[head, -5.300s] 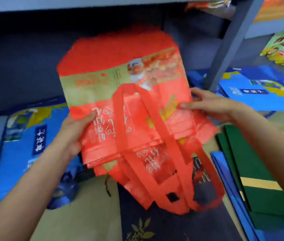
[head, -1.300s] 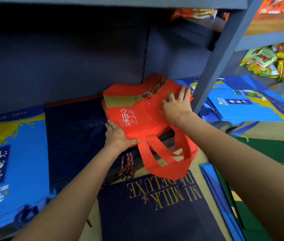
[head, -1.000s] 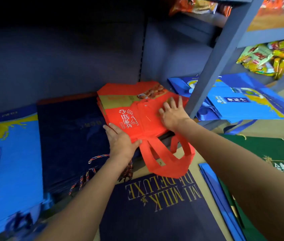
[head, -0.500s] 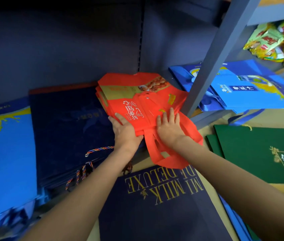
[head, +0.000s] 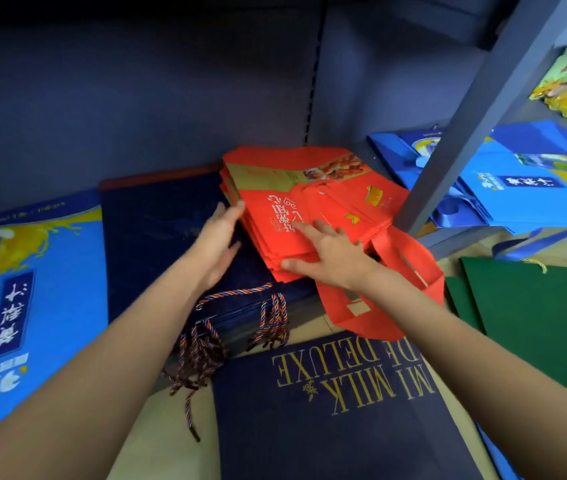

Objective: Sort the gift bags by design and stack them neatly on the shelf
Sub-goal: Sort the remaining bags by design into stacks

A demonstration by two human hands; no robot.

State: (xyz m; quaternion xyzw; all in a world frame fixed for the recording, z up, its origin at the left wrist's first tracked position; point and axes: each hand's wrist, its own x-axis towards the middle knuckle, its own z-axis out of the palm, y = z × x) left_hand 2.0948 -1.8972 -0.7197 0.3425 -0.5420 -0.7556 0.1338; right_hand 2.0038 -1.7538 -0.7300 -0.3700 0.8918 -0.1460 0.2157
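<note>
Both grips released: right hand (head: 330,258) flat on top of the red bags (head: 310,209), left hand (head: 218,242) flat against their left edge, squaring them. The stack sits at the shelf's (head: 462,242) front edge, by the post (head: 476,123), partly overlapping the navy bags (head: 164,237). Risks: layers look fanned, so a sideways push could skew them more. Red handles (head: 396,289) hang off the front edge; snag one and the stack likely slides off. Loose rope cords (head: 202,344) nearby could catch too.
</note>
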